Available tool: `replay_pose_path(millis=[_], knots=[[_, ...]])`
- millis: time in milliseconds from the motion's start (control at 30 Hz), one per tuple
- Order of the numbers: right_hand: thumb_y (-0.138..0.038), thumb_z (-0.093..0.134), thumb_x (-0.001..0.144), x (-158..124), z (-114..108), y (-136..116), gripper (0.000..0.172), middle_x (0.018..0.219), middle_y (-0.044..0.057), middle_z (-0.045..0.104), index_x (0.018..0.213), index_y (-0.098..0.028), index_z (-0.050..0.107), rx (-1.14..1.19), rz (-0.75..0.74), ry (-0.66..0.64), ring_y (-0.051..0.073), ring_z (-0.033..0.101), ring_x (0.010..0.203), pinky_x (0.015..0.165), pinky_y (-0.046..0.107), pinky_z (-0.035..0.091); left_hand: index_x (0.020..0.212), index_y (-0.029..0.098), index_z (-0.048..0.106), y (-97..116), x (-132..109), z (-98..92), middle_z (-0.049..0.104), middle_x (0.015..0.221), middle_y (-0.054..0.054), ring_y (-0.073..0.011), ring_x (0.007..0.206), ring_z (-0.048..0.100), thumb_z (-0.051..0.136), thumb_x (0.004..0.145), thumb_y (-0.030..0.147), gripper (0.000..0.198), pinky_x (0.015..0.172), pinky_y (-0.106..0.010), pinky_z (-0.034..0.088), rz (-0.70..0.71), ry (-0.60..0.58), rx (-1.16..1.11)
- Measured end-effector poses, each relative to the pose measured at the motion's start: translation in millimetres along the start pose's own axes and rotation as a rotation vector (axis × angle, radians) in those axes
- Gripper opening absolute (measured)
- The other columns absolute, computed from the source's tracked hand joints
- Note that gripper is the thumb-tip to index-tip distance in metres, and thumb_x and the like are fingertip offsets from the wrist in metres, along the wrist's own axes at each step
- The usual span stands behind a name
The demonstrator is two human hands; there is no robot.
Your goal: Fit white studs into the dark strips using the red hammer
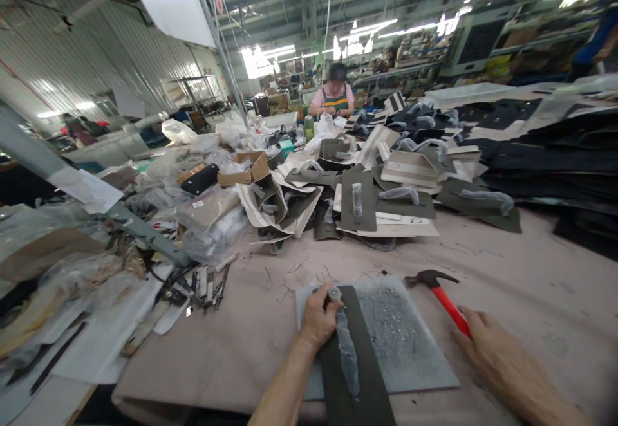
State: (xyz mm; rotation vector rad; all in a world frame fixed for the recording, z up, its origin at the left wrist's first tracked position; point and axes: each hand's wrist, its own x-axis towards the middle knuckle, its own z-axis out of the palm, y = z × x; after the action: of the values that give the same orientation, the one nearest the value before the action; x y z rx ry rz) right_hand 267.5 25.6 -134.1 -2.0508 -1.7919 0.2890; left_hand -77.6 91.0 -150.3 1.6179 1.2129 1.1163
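Note:
My left hand (318, 318) is closed on a small round metal tool (333, 295), held upright on a dark olive strip (355, 374). A clear plastic wrap lies along that strip. The strip rests on a pitted grey cutting pad (410, 342) at the table's near edge. My right hand (487, 342) grips the red handle of a hammer (441, 294). The hammer's black head points left, just beyond the pad's far right corner.
A heap of olive and beige cut pieces (367, 181) fills the table's middle. Dark stacked material (555, 156) lies at the right, plastic bags and small tools (203, 284) at the left. Another person (335, 94) works at the far end.

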Motion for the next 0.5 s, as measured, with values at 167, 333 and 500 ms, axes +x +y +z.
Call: replay_pose_path(millis=[167, 333, 500], knots=[[-0.010, 0.042, 0.085, -25, 19, -109, 0.059, 0.149, 0.014, 0.046, 0.143, -0.024, 0.047, 0.131, -0.588, -0.116, 0.029, 0.053, 0.126, 0.099, 0.045, 0.047, 0.090, 0.016, 0.071, 2, 3, 4.2, 0.073, 0.084, -0.003, -0.0183, 0.079, 0.066, 0.066, 0.077, 0.019, 0.014, 0.076, -0.028, 0.052, -0.048, 0.061, -0.059], [-0.006, 0.044, 0.081, -34, 55, -186, 0.035, 0.114, 0.011, 0.067, 0.102, -0.021, 0.067, 0.414, -0.623, -0.346, 0.025, 0.060, 0.100, 0.091, 0.042, 0.045, 0.087, 0.014, 0.065, 9, 13, -2.4, 0.072, 0.077, -0.002, -0.0171, 0.072, 0.068, 0.081, 0.069, 0.034, 0.031, 0.070, -0.027, 0.055, -0.266, 0.408, -0.421], [-0.031, 0.041, 0.097, 0, 49, -177, 0.025, 0.082, 0.004, 0.066, 0.088, -0.020, 0.061, 0.670, -0.300, -0.199, 0.019, 0.061, 0.076, 0.073, 0.032, 0.047, 0.089, 0.013, 0.063, 27, 17, -39.3, 0.074, 0.081, -0.007, -0.0186, 0.073, 0.072, 0.086, 0.066, 0.041, 0.044, 0.073, -0.030, 0.059, -0.214, 0.736, -0.617]])
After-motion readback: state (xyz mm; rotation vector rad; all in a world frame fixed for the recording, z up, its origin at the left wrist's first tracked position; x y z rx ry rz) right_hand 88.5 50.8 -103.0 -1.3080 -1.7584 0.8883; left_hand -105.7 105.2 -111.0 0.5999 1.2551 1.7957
